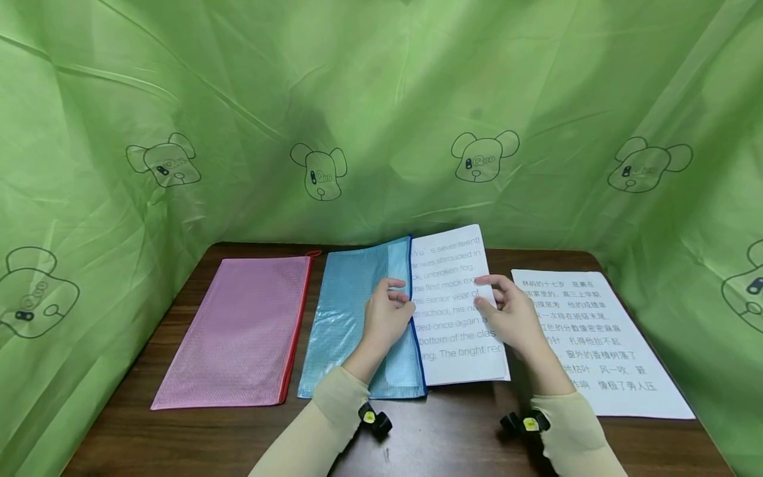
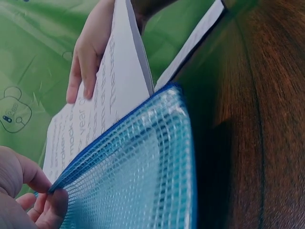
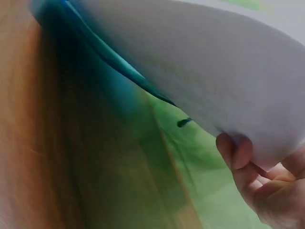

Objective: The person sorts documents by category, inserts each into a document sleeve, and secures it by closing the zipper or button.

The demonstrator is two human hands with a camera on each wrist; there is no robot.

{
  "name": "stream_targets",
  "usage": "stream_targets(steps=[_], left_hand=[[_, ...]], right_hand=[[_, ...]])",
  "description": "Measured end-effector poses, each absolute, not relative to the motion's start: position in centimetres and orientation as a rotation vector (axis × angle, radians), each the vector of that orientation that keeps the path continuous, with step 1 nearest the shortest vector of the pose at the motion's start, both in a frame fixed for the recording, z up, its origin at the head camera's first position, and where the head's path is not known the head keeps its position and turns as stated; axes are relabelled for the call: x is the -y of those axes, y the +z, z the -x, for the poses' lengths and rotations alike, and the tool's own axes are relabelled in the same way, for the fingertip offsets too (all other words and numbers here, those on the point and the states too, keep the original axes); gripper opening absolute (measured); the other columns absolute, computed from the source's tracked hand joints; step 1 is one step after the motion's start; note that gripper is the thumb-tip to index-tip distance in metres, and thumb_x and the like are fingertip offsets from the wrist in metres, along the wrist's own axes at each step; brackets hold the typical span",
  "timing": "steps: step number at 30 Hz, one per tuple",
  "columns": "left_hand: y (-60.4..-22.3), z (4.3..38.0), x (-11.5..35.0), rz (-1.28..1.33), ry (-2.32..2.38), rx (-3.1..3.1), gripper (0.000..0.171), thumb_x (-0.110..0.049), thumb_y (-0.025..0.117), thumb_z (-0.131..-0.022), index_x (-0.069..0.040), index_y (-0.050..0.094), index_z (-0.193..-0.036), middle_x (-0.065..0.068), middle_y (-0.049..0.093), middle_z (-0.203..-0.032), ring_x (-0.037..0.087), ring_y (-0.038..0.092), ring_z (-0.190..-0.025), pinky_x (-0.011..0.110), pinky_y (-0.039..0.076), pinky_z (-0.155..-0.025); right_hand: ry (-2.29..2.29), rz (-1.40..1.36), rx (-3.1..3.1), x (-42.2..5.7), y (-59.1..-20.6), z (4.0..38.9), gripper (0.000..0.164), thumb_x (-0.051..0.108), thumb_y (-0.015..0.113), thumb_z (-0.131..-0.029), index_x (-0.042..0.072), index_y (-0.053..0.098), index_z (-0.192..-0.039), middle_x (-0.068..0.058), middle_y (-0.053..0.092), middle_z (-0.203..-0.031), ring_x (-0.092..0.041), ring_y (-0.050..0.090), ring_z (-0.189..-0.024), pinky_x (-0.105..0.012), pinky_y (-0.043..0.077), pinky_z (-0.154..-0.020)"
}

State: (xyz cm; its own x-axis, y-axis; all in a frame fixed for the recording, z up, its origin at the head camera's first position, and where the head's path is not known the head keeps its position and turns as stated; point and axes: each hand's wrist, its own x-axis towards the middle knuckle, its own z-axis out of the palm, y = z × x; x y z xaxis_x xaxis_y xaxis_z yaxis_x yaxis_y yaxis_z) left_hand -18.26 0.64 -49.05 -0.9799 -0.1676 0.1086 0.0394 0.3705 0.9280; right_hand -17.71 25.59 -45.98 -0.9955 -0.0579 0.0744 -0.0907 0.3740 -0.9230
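Note:
A blue mesh zip pouch (image 1: 342, 318) lies mid-table with its dark blue edge parted. Printed English sheets (image 1: 459, 368) sit partly inside it, their left portion showing through the mesh and the rest sticking out to the right. My left hand (image 1: 381, 321) pinches the pouch's opening edge between thumb and fingers; the left wrist view shows this grip (image 2: 47, 200) closely. With thumb and fingers, my right hand (image 1: 515, 318) holds the sheets by their right edge. Seen from below in the right wrist view, the paper (image 3: 205, 76) bows upward above the table.
A pink mesh pouch (image 1: 238, 331) with a red zip edge lies flat at the left. Sheets with Chinese print (image 1: 632, 371) rest at the right, partly behind my right arm. Green patterned cloth (image 1: 393, 79) surrounds the dark wooden table (image 1: 441, 444).

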Motion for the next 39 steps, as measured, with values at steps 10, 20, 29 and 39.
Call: stream_targets(steps=[10,20,29,39], left_hand=[[-48.8,17.9,-1.1,-0.086,-1.679,2.452,0.035,-0.002,0.076,-0.089,-0.011,0.068,-0.122,-0.001,0.072,-0.091,0.012,0.07,-0.075,0.032,0.056,-0.067],[-48.8,17.0,-2.2,-0.001,-1.704,2.459,0.035,0.0,0.077,-0.09,-0.01,0.067,-0.122,-0.001,0.071,-0.092,0.009,0.068,-0.075,0.028,0.057,-0.068],[-48.9,16.9,-2.4,-0.021,-1.725,2.454,0.034,0.0,0.077,-0.092,-0.012,0.067,-0.122,-0.002,0.07,-0.093,0.009,0.067,-0.076,0.026,0.057,-0.069],[-48.9,17.0,-2.4,-0.027,-1.741,2.429,0.031,0.001,0.077,-0.089,-0.01,0.07,-0.117,-0.001,0.07,-0.092,0.01,0.067,-0.075,0.027,0.057,-0.067]], right_hand=[[1.737,-0.141,2.624,-22.7,-47.6,17.3,0.036,0.004,0.071,-0.104,0.011,0.065,-0.138,-0.012,0.08,-0.096,-0.023,0.073,-0.072,-0.032,0.059,-0.059],[1.723,-0.128,2.613,-19.5,-49.1,16.5,0.034,0.002,0.073,-0.102,0.01,0.067,-0.135,-0.009,0.071,-0.08,-0.013,0.062,-0.065,-0.025,0.05,-0.057],[1.769,-0.148,2.586,-19.5,-49.3,16.7,0.035,0.005,0.077,-0.1,0.006,0.069,-0.134,-0.014,0.081,-0.104,-0.016,0.071,-0.08,-0.023,0.055,-0.067],[1.691,-0.012,2.652,-21.4,-47.8,16.9,0.021,0.009,0.08,-0.098,0.006,0.08,-0.119,-0.01,0.08,-0.1,-0.03,0.072,-0.072,-0.041,0.059,-0.054]])
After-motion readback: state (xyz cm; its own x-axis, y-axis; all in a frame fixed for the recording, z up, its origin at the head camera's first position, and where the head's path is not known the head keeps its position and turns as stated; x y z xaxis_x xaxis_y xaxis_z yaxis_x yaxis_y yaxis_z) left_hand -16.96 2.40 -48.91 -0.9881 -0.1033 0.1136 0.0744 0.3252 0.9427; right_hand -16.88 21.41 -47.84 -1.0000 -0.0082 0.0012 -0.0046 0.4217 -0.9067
